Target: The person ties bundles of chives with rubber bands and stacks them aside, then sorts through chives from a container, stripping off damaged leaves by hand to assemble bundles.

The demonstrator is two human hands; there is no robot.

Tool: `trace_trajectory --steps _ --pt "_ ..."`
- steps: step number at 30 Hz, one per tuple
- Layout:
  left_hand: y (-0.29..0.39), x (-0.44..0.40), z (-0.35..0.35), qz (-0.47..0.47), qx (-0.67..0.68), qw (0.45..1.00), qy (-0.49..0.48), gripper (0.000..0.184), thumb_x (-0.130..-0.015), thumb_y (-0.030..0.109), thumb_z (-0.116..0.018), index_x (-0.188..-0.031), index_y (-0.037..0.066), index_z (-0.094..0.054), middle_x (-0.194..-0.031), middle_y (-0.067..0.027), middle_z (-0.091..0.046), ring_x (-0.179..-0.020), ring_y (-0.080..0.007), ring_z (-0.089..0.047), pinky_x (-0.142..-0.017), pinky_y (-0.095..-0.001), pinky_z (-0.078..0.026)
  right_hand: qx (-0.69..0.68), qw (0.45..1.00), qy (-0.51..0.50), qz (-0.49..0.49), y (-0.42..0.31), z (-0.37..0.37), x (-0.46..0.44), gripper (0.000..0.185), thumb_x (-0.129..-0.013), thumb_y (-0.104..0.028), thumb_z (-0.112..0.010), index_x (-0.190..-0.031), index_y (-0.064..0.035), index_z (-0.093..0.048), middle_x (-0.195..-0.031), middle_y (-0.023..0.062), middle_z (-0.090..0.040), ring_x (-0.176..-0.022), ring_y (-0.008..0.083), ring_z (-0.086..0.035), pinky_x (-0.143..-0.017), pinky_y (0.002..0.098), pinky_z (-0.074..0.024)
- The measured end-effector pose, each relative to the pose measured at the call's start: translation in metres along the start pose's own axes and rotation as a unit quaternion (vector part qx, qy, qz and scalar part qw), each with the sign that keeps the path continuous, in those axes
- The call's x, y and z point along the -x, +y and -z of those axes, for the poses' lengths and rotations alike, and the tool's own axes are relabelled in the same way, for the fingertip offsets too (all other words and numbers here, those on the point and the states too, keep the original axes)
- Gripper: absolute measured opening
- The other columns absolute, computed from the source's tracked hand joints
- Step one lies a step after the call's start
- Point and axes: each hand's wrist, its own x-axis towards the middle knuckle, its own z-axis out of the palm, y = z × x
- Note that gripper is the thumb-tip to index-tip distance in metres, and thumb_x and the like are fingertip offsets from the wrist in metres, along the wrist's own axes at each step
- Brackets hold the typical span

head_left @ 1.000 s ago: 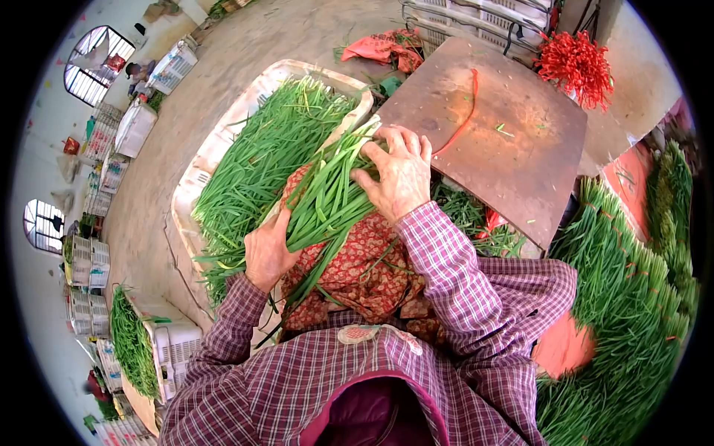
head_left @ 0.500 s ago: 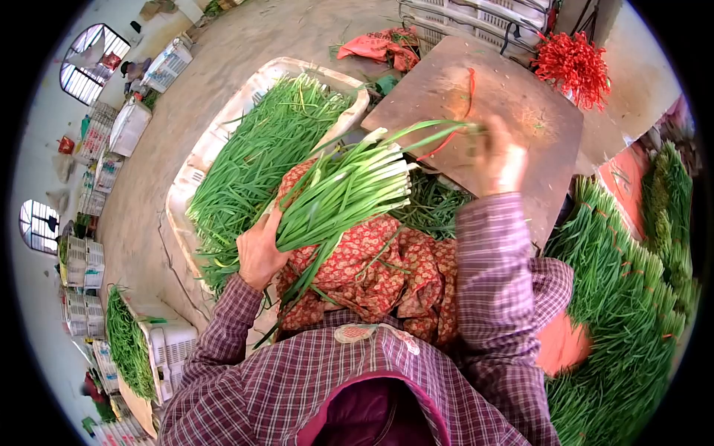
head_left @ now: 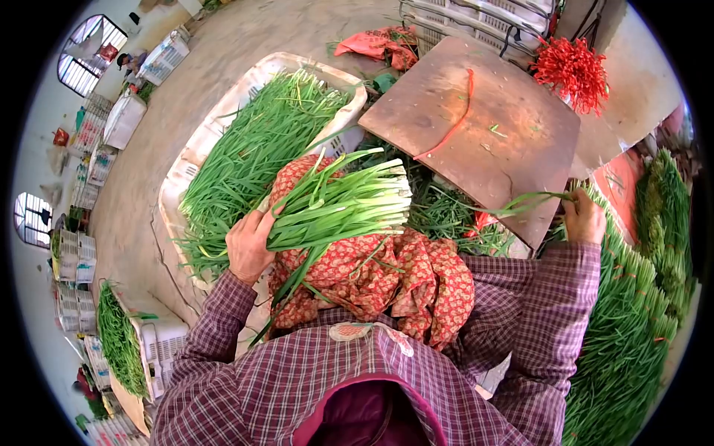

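Observation:
My left hand (head_left: 250, 247) is closed around a bunch of chives (head_left: 346, 202), its white cut ends facing right over my red flowered apron (head_left: 439, 286). Out to the right, past the corner of a brown board (head_left: 513, 97), my right hand (head_left: 585, 218) pinches a few loose chive leaves (head_left: 529, 201) that trail leftward. A red tie strip (head_left: 460, 123) lies on the board. Left of the bunch stands a white crate (head_left: 172, 195) heaped with more chives (head_left: 256, 149).
Tied chive bundles (head_left: 625, 342) are stacked along the right. Loose greens (head_left: 442, 208) lie below the board's edge. Red ties (head_left: 571, 73) hang at the upper right, near white crates (head_left: 476, 26). Another crate of greens (head_left: 163, 349) stands at lower left. A person (head_left: 132, 63) is far back.
My right hand has swung right and down from over the board, pulling the few leaves away from the bunch. My left hand still holds the bunch, slightly lower and further left.

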Motion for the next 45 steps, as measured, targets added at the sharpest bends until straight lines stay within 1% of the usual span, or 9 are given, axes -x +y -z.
trace_trajectory --steps 4,10,17,24,28,34,39,41,45 --pt "-0.001 -0.002 -0.002 -0.038 -0.021 0.999 0.012 0.065 -0.061 0.007 -0.07 -0.124 0.014 -0.055 -0.086 -0.0084 -0.052 -0.08 -0.0284 -0.057 -0.07 -0.0384 -0.047 0.03 0.966 -0.179 0.184 -0.04 0.017 0.034 0.022 -0.079 -0.024 -0.068 -0.097 -0.0123 -0.069 -0.081 0.0114 -0.068 -0.075 0.0271 -0.067 -0.068 0.0388 -0.0527" --pt "-0.003 -0.005 0.005 -0.058 -0.02 0.998 -0.011 0.067 -0.059 0.003 -0.068 -0.124 0.016 -0.056 -0.088 -0.0075 -0.052 -0.083 -0.0275 -0.056 -0.071 -0.0383 -0.046 -0.186 0.903 -0.045 0.385 -0.178 0.007 0.029 0.021 -0.079 -0.022 -0.067 -0.099 -0.016 -0.069 -0.096 0.0089 -0.066 -0.085 0.0295 -0.065 -0.072 0.0377 -0.0536" --pt "-0.005 -0.006 0.004 -0.084 -0.036 0.996 -0.015 0.067 -0.057 0.001 -0.067 -0.122 0.014 -0.056 -0.085 -0.0078 -0.052 -0.079 -0.0276 -0.056 -0.07 -0.0367 -0.046 -0.152 0.798 -0.218 0.54 -0.282 -0.049 0.03 0.022 -0.079 -0.017 -0.067 -0.101 -0.0164 -0.066 -0.105 0.0044 -0.063 -0.09 0.027 -0.063 -0.077 0.0392 -0.052" --pt "-0.005 -0.008 0.001 -0.067 -0.018 0.997 -0.014 0.077 -0.057 0.001 -0.068 -0.13 0.018 -0.053 -0.085 -0.0068 -0.052 -0.078 -0.0269 -0.056 -0.069 -0.0374 -0.047 -0.313 0.747 -0.277 0.517 -0.273 -0.071 0.018 0.014 -0.085 -0.016 -0.063 -0.095 -0.0067 -0.061 -0.084 0.0109 -0.065 -0.078 0.0268 -0.065 -0.071 0.0406 -0.0502" --pt "-0.008 -0.008 -0.003 -0.069 0.002 0.998 -0.007 0.069 -0.057 0.003 -0.069 -0.124 0.015 -0.055 -0.085 -0.0077 -0.052 -0.077 -0.0279 -0.056 -0.068 -0.0382 -0.047 -0.452 0.739 -0.359 0.347 -0.243 -0.058 0.011 0.007 -0.089 -0.009 -0.058 -0.094 -0.0034 -0.06 -0.077 0.0108 -0.066 -0.072 0.017 -0.066 -0.064 0.0316 -0.0535" --pt "-0.005 -0.006 -0.002 -0.054 0.002 0.999 -0.008 0.057 -0.062 0.01 -0.07 -0.117 0.012 -0.059 -0.084 -0.0082 -0.051 -0.078 -0.0287 -0.057 -0.068 -0.0389 -0.047 -0.597 0.758 -0.227 0.135 -0.149 -0.024 -0.02 0.013 -0.092 -0.01 -0.058 -0.102 -0.0026 -0.059 -0.087 0.0058 -0.064 -0.064 0.0096 -0.059 -0.061 0.0217 -0.0518" --pt "-0.004 -0.006 -0.004 -0.06 -0.007 0.998 0.009 0.056 -0.063 0.012 -0.07 -0.118 0.013 -0.059 -0.084 -0.0081 -0.051 -0.078 -0.0281 -0.057 -0.068 -0.0387 -0.047 -0.46 0.806 -0.329 0.173 -0.09 0.003 -0.018 0.021 -0.088 -0.013 -0.061 -0.109 -0.0083 -0.063 -0.097 0.0095 -0.069 -0.066 0.0138 -0.062 -0.061 0.027 -0.0518" --pt "-0.002 -0.007 -0.002 -0.063 -0.012 0.998 0.008 0.057 -0.064 0.011 -0.069 -0.12 0.014 -0.058 -0.084 -0.0079 -0.051 -0.078 -0.0279 -0.057 -0.068 -0.0385 -0.047 -0.143 0.87 -0.273 0.386 -0.094 -0.008 0.0 0.023 -0.091 -0.019 -0.058 -0.106 -0.0047 -0.067 -0.089 0.0129 -0.069 -0.07 0.0216 -0.066 -0.062 0.0316 -0.0542" --pt "0.0 -0.009 0.001 -0.077 -0.025 0.997 0.011 0.061 -0.065 0.007 -0.066 -0.125 0.016 -0.057 -0.083 -0.0075 -0.051 -0.078 -0.0271 -0.056 -0.068 -0.0376 -0.047 -0.201 0.91 -0.214 0.292 -0.149 -0.016 0.008 0.022 -0.085 -0.029 -0.063 -0.1 -0.0133 -0.068 -0.092 0.0124 -0.069 -0.079 0.0256 -0.067 -0.072 0.0378 -0.0529"
